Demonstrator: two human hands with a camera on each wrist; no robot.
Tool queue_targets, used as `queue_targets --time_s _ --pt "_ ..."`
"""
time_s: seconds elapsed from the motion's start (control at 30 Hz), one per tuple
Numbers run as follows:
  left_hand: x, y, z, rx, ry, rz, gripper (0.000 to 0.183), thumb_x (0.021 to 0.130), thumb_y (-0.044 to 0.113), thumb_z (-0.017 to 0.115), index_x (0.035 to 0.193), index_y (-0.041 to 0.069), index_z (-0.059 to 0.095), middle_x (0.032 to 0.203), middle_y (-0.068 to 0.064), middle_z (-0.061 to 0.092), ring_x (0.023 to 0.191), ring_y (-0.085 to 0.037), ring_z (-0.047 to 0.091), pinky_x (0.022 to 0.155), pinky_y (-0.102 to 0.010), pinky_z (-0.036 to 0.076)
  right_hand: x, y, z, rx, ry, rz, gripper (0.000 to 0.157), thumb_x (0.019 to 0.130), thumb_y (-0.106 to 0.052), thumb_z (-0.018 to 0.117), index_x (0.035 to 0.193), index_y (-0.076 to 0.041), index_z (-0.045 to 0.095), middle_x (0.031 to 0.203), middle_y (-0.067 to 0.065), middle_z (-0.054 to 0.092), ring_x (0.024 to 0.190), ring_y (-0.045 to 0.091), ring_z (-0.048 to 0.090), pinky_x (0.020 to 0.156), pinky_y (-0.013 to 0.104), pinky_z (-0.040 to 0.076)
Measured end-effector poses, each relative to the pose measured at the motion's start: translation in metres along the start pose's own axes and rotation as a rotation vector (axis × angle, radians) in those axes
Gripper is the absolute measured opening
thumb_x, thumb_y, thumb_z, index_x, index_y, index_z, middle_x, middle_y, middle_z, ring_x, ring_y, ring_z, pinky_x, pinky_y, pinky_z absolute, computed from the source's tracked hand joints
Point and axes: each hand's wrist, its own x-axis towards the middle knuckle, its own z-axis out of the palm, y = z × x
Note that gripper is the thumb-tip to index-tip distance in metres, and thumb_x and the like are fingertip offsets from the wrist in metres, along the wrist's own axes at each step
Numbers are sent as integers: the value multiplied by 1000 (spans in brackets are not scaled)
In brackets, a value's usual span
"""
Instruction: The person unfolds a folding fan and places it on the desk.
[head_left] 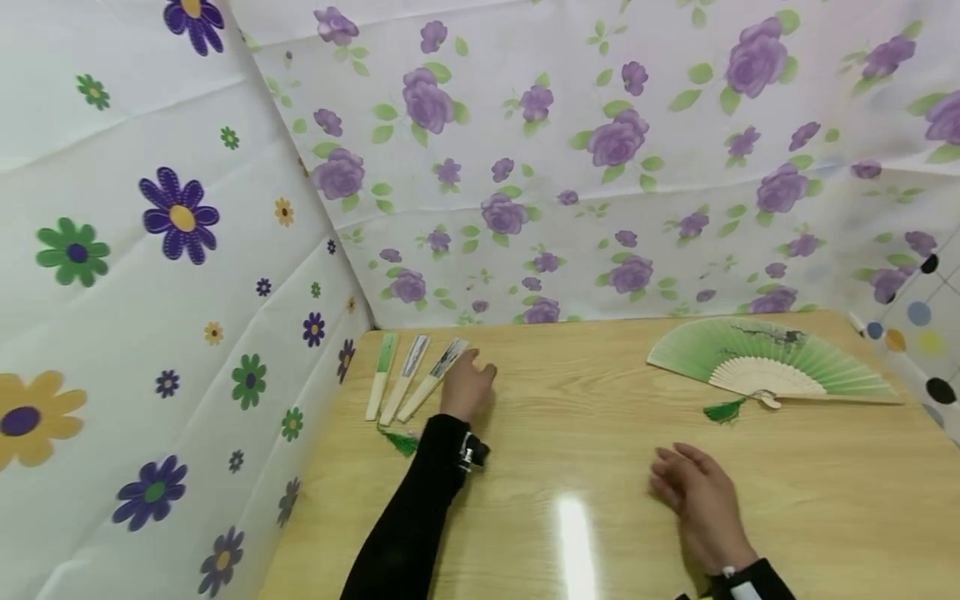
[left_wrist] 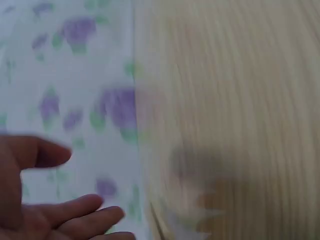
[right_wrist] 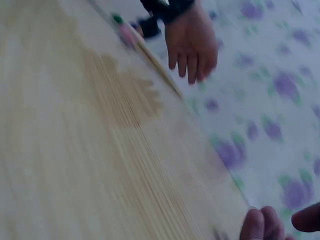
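Three folded fans lie side by side at the table's left: a green one (head_left: 382, 375), a grey-patterned one (head_left: 405, 379) and a dark-patterned one (head_left: 432, 381). My left hand (head_left: 468, 390) is just right of the dark-patterned fan, partly overlapping its top end in the head view. In the left wrist view, that hand (left_wrist: 60, 200) has thumb and fingers spread apart with nothing between them. Over the table's right half, my right hand (head_left: 701, 504) hovers with loosely bent fingers, holding nothing. A spread green fan (head_left: 765, 360) lies beyond it.
A green tassel (head_left: 402, 442) lies below the folded fans, beside my left sleeve. Another tassel (head_left: 724, 411) hangs from the spread fan. Flowered cloth (head_left: 480, 167) rises behind the wooden table (head_left: 570, 450), and more cloth (head_left: 187, 333) borders its left side.
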Motion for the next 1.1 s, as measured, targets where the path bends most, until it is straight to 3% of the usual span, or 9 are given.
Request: queue_targets --time_s 0.07,0.23,0.43,0.53,0.6,0.7,0.83,1.0,1.1 --pt "-13 9 -26 39 -102 -67 65 116 27 62 172 -1 43 176 -29 47 159 -52 51 129 -65 52 -5 7 18 -120 -87 -3 50 120 -13 55 167 -11 37 119 -18 75 108 -1 75 100 20 70" --pt "-22 -5 -30 261 -213 -2 65 115 27 62 167 -9 46 172 -35 49 164 -59 40 136 -71 43 -10 18 48 -259 -159 -31 57 120 -17 57 170 -1 35 136 -4 74 105 3 76 92 21 71" --pt "-55 3 -31 455 -93 167 20 112 8 69 125 -3 81 119 -23 83 117 -46 78 109 -60 67 -13 43 77 -307 -156 -46 51 117 -14 60 163 2 44 148 15 71 105 9 75 84 24 71" --pt "-72 4 -29 519 -78 202 11 106 5 80 117 3 83 107 -17 81 96 -36 78 85 -50 71 -18 55 84 -328 -142 -49 48 117 -13 60 160 3 47 153 22 67 108 11 74 84 25 70" --pt "-80 4 -28 552 -94 213 20 100 7 88 119 4 82 108 -17 80 96 -35 76 83 -49 71 -21 60 87 -334 -132 -46 46 116 -12 60 158 3 49 153 23 67 109 12 74 85 26 71" --pt "-75 -8 -23 599 -102 262 35 92 7 96 123 2 81 109 -19 80 95 -35 77 80 -47 72 -23 62 90 -336 -139 -56 44 116 -11 60 156 3 50 151 22 68 109 13 74 86 25 71" --pt "-55 -25 -23 669 -72 334 20 94 -4 87 113 3 84 97 -14 83 85 -32 79 71 -43 72 -20 61 95 -331 -160 -96 41 117 -10 59 154 5 51 149 22 69 110 12 74 88 24 71" --pt "-67 13 -55 697 32 284 27 100 -8 81 122 6 82 100 -15 79 88 -33 78 71 -44 72 -20 57 97 -343 -210 -117 38 118 -10 59 152 4 54 147 20 71 111 13 75 89 24 72" --pt "-78 39 -66 599 178 361 24 107 3 79 130 8 80 107 -14 81 92 -30 80 74 -42 72 -23 50 101 -416 -289 -167 40 118 -17 63 153 1 57 152 19 68 123 18 74 96 23 70"
